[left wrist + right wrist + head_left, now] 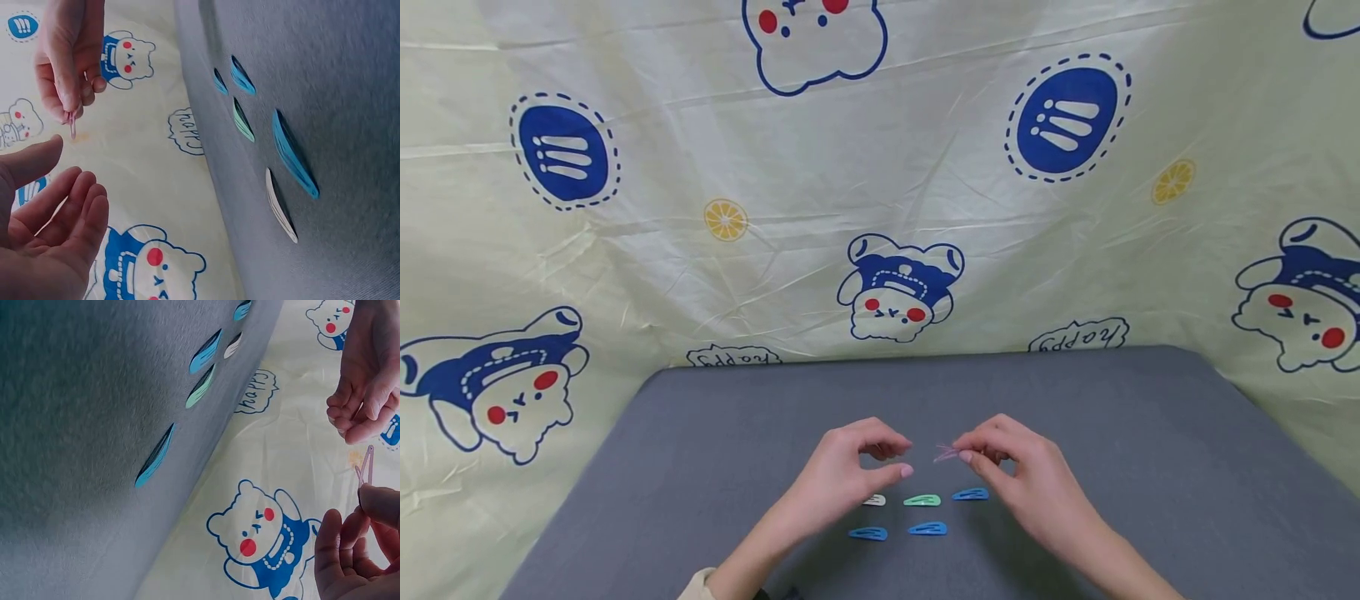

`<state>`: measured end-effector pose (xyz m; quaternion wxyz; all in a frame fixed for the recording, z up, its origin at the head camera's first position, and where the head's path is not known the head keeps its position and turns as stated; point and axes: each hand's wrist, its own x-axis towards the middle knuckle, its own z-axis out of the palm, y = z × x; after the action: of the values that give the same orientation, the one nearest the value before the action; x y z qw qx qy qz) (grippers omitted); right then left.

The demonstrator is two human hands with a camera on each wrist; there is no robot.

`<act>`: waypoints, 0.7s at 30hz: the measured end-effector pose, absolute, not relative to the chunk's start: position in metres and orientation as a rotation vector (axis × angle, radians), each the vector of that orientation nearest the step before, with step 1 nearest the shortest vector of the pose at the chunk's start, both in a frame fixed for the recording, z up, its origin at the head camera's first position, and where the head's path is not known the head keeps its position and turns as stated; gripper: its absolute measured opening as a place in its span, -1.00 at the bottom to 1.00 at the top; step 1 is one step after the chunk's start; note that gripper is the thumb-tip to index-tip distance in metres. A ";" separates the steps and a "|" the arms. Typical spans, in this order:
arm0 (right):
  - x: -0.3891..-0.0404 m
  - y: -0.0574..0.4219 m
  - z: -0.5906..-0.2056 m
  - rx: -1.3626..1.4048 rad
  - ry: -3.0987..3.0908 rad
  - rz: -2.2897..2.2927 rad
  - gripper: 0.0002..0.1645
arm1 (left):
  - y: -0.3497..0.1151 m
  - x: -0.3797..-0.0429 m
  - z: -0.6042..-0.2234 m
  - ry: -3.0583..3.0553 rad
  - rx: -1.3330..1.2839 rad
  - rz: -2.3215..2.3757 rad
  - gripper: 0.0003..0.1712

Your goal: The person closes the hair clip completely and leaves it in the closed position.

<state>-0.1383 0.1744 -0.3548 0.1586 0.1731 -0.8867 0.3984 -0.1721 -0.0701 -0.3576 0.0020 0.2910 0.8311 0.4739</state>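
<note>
Between thumb and fingertips, my right hand [1026, 475] pinches a pink snap hair clip [370, 464] above the table. Its slim parts stand spread apart in the right wrist view, with the other end hidden by the fingers. My left hand [846, 471] faces it from the left, fingers bent loosely and thumb apart, holding nothing. Below the hands, a white hair clip [875, 500], a green hair clip [922, 501] and a blue hair clip [972, 494] form a row. Nearer me lie two more blue clips, one on the left [868, 533] and one on the right [928, 528].
The clips lie on a grey cloth-covered table [715, 442]. Behind its far edge hangs a pale curtain [662, 275] printed with cartoon bears, blue badges and orange slices. A light sleeve cuff [698, 587] shows at my left forearm.
</note>
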 end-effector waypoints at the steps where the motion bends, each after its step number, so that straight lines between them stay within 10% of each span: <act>1: -0.136 0.174 -0.354 0.490 -2.534 1.141 -0.70 | -0.070 -0.170 -0.357 2.612 0.916 1.482 -0.78; 21: -0.110 0.165 -0.359 0.584 -2.378 1.117 -0.62 | -0.061 -0.144 -0.355 2.639 1.078 1.514 -0.67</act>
<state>-0.1097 0.1654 -0.3590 0.2232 0.2114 -0.8613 0.4045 -0.1444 -0.0609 -0.3554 -0.0431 0.3335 0.8170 0.4685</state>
